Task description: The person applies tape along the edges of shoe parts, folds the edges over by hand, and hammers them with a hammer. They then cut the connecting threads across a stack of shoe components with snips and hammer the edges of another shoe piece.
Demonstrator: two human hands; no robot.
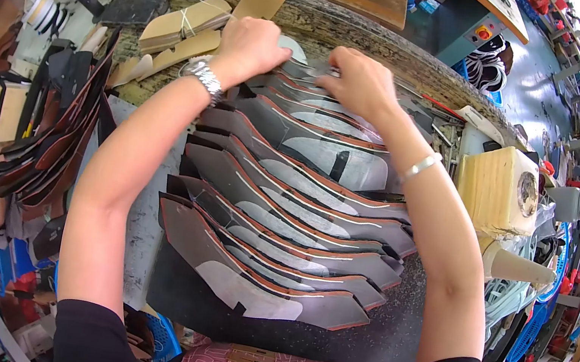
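Overlapping dark grey leather shoe-upper pieces (pixel 267 250), with reddish edges and whitish patches, lie fanned in a row running away from me. At the far end of the row is my left hand (pixel 251 44), its fingers curled and its thumb toward a pale rounded piece (pixel 293 49). My right hand (pixel 360 81) is across from it, fingers bent inward over the farthest upper pieces. Both hands are closed, but their fingertips and whatever they pinch are hidden or blurred.
Tan curved sheets (pixel 186 22) tied with string lie on the worn bench edge (pixel 432 63). More leather pieces (pixel 63 135) hang at left. A yellowish block (pixel 497 191) and a pale tube (pixel 517 267) stand at right. A dark board (pixel 394 336) lies under the row.
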